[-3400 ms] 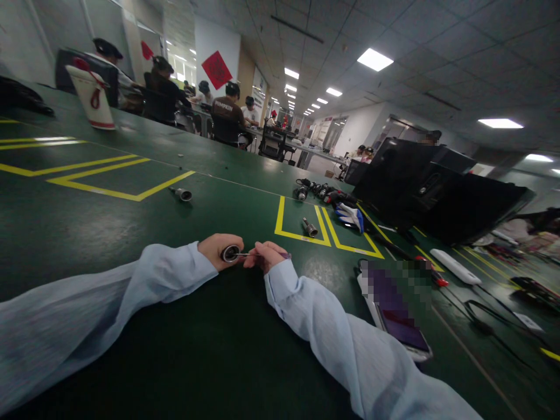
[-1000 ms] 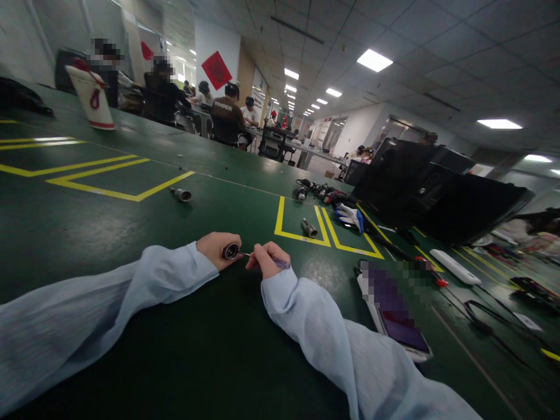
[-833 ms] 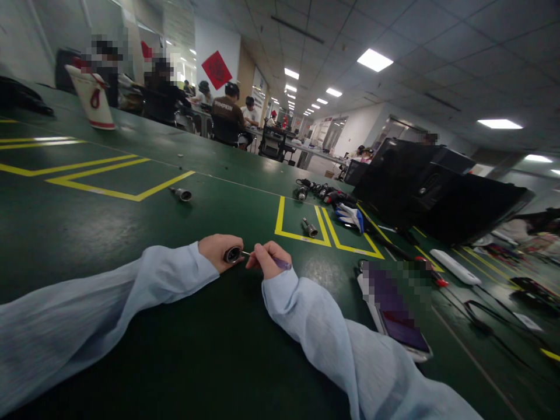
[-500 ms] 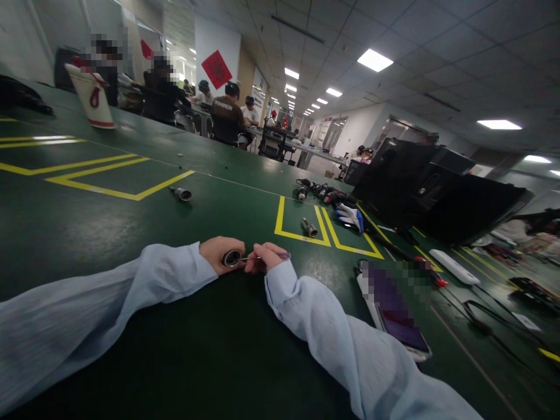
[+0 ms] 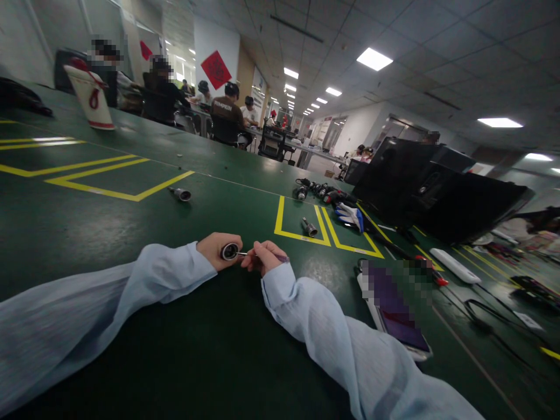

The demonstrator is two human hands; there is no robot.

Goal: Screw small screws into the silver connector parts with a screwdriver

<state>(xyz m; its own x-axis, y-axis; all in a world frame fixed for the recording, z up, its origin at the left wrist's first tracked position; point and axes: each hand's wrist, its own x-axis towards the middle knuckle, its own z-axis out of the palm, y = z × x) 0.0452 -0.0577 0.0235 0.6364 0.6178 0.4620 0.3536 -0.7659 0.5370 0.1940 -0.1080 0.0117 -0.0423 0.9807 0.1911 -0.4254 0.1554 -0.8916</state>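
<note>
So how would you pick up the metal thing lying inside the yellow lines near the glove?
Come down from above on the near side and pinch the metal piece across its wide, round end. It lies on its side with that thick end nearer and its thin stem pointing away, so the wide part probably gives the surest hold.

Only word I can def read is PUMPKIN, light caps across the back of a brown tee (image 5: pixel 226 116), upper mid-left of frame. Red diamond poster (image 5: pixel 216 70) up & left of it has some dark char/pattern, can't make it out. Small round mark (image 5: pixel 422 190) on the black monitor casing (image 5: pixel 396 181), right side, can't ID. White tag (image 5: pixel 527 321), lower right, + tiny sticker (image 5: pixel 307 238) on yellow tape (image 5: pixel 279 214), ctr-right: too small to read tbh.
</note>
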